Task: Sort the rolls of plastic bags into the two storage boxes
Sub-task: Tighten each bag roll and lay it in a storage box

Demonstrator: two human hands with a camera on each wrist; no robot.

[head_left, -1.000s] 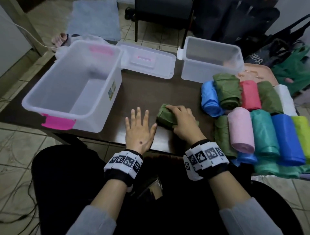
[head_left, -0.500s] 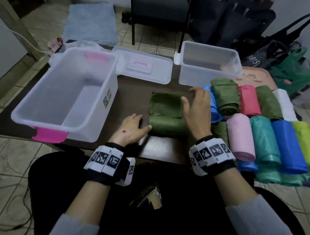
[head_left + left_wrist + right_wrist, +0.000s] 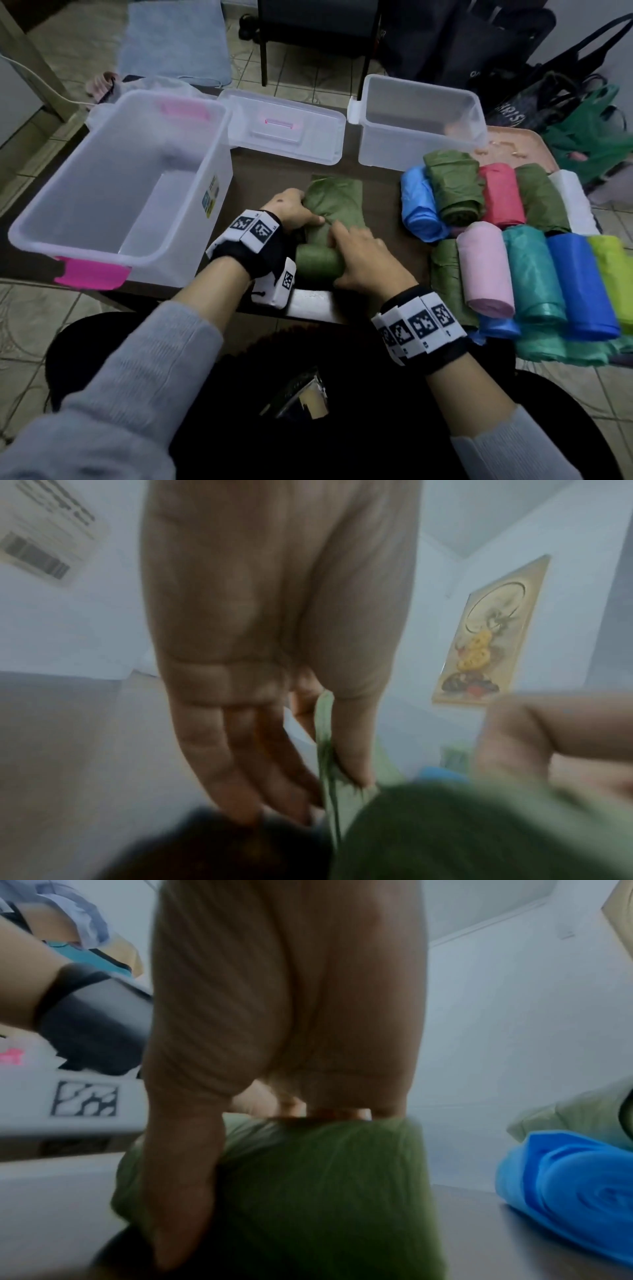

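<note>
A dark green roll of plastic bags point(image 3: 320, 263) lies on the table's front middle, with its loose end point(image 3: 337, 202) spread out behind it. My left hand point(image 3: 291, 214) pinches the loose green sheet point(image 3: 325, 750) between thumb and fingers. My right hand point(image 3: 359, 257) grips the roll point(image 3: 308, 1191), thumb on one side and fingers curled over the top. A large clear box with pink latches point(image 3: 113, 246) stands at the left. A smaller clear box point(image 3: 421, 150) stands at the back right.
Several coloured rolls lie at the right: blue point(image 3: 419, 205), green point(image 3: 452, 188), red point(image 3: 500, 195), pink point(image 3: 484, 274), teal point(image 3: 532, 277), dark blue point(image 3: 579, 287), yellow-green point(image 3: 616, 270). A clear lid point(image 3: 284, 126) lies between the boxes. A pink tray point(image 3: 513, 147) sits behind the rolls.
The green roll has come partly unrolled. My left hand moved from the table onto its loose end, and my right hand shifted back onto the rolled part near the front edge.
</note>
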